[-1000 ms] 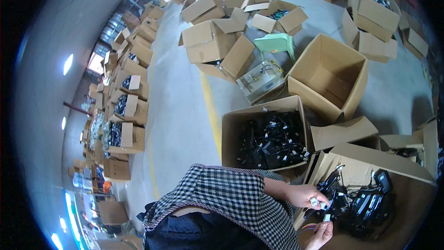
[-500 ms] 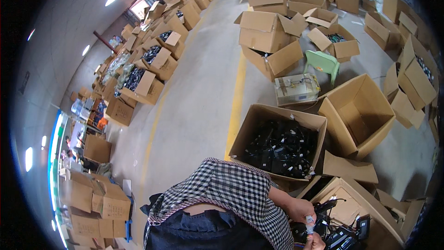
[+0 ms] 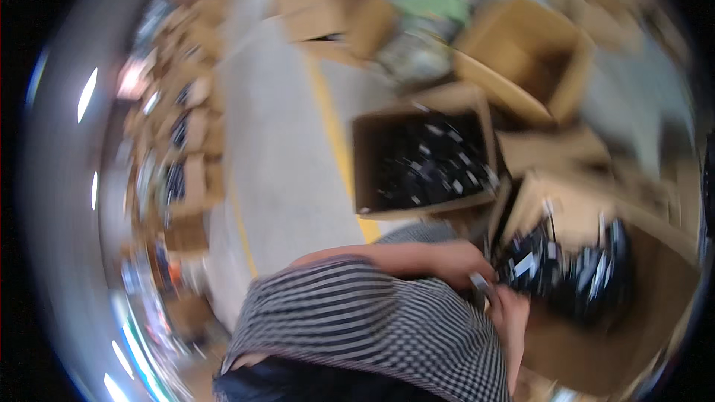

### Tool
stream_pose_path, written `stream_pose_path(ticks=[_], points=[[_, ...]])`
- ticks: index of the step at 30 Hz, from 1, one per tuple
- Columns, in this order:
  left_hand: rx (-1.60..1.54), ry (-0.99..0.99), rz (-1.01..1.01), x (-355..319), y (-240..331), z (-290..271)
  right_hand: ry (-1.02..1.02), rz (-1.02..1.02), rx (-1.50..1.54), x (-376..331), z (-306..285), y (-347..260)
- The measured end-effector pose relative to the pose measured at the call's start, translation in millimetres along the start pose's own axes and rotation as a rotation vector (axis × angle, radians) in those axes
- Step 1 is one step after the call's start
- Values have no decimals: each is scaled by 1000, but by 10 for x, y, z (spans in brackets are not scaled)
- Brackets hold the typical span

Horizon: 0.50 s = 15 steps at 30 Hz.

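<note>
Motion smears the view. My left hand [image 3: 460, 263] is closed around a small pale piece [image 3: 480, 281], with the forearm reaching across from the left. Just below and to the right, my right hand [image 3: 510, 308] is closed too and meets the other end of that piece. Its exact kind is too blurred to make out. Right beside my hands, a heap of black cabled devices [image 3: 527, 263] lies in an open cardboard box [image 3: 648, 216], with a few whitish glints on them. My checked sleeve and garment cover the lower middle.
Ahead stands a carton of black devices [image 3: 357, 171] with small white tags. An empty-looking carton [image 3: 495, 85] tilts behind it, near a green chair [image 3: 436, 4]. Stacked cartons [image 3: 197, 179] line the left, beyond a floor with yellow lines [image 3: 328, 104].
The view has swung and tilted, so the boxes sit higher and further left in it. Both hands still hold the small pale piece close together, and more of the box beside them shows.
</note>
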State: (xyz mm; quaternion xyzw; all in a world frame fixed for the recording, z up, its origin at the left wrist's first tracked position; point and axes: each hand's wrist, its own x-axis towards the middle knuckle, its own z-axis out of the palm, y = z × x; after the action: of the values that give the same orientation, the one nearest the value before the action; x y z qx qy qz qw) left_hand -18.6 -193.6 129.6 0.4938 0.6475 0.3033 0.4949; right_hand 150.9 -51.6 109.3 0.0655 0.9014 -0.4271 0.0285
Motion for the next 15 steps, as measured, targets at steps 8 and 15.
stream_pose_path(ticks=[8,15], points=[[121,-95,-9,-16,4,-213,161,213,204,-40,473,-160],[232,-159,3,116,54,-280,256,218,279,-174,570,-118]])
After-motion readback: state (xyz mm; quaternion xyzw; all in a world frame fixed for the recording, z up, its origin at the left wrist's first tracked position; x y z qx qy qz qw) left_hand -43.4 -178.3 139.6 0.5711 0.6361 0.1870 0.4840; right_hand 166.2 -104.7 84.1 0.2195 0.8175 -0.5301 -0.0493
